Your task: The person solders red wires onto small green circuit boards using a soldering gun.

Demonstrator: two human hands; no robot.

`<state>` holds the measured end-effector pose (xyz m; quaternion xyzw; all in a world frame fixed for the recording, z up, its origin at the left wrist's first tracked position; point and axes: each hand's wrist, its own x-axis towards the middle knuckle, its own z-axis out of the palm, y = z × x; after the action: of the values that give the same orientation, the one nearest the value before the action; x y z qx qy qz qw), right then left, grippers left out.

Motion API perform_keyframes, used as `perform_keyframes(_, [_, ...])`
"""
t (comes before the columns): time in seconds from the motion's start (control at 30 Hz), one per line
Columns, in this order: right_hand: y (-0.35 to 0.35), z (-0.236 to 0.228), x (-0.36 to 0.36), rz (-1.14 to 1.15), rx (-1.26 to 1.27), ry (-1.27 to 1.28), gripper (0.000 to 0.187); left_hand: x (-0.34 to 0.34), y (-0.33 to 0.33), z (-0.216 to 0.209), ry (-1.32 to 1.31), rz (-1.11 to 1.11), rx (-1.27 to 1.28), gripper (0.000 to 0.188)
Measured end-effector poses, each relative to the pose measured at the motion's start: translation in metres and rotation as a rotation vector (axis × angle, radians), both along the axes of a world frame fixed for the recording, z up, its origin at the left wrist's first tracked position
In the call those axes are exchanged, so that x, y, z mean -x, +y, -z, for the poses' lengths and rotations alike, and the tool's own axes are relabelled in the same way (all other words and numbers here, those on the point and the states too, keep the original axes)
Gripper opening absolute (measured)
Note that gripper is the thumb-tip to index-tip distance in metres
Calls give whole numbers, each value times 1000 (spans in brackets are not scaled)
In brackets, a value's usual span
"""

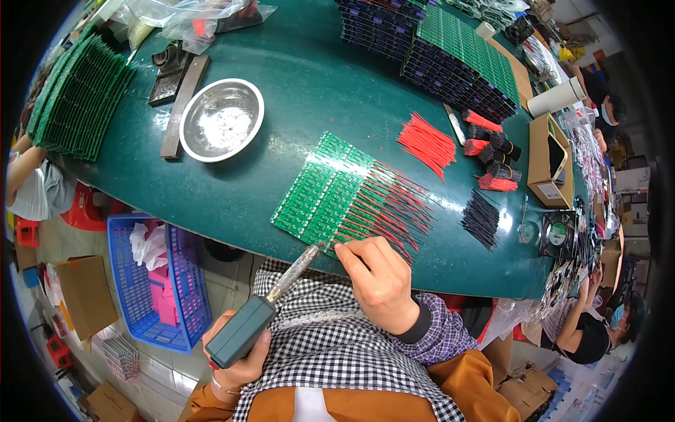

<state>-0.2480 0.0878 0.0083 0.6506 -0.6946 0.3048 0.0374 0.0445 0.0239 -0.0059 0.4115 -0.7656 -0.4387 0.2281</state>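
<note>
My left hand is wrapped round the dark green body of a soldering iron. The iron's metal tip meets the near corner of a green circuit board panel lying flat on the table. Beside that tip, my right hand has thumb and forefinger pinched at the board's edge; what they hold is too small to make out. Red and black wires stick out in a row from the panel's right side, passing beyond my right hand. Loose red wires and loose black wires lie farther right.
A metal bowl sits left of the panel by a flat bar. Stacked boards stand at the back and far left. Bundled wires, a cardboard box and a fan are right. A blue basket stands below.
</note>
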Motion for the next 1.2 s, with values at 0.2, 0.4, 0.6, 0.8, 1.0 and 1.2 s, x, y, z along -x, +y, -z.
perform_keyframes(0.2, [1,2,-2,9,19,-27,37,0,1,-4,16,-40,-58,27])
perform_keyframes(0.4, [2,1,-6,-7,117,-70,37,-4,4,-6,17,-70,-103,28])
perform_keyframes(0.6, [4,3,-8,-33,58,-97,37,-4,6,-6,-1,-66,-124,27])
perform_keyframes(0.8, [6,3,-8,-36,35,-72,37,-1,3,-7,29,-24,-62,25])
perform_keyframes(1.0, [2,0,-10,-6,31,-66,37,2,1,-6,36,-1,-41,25])
perform_keyframes(1.2, [1,0,-11,20,41,-75,38,9,-2,-13,39,16,1,24])
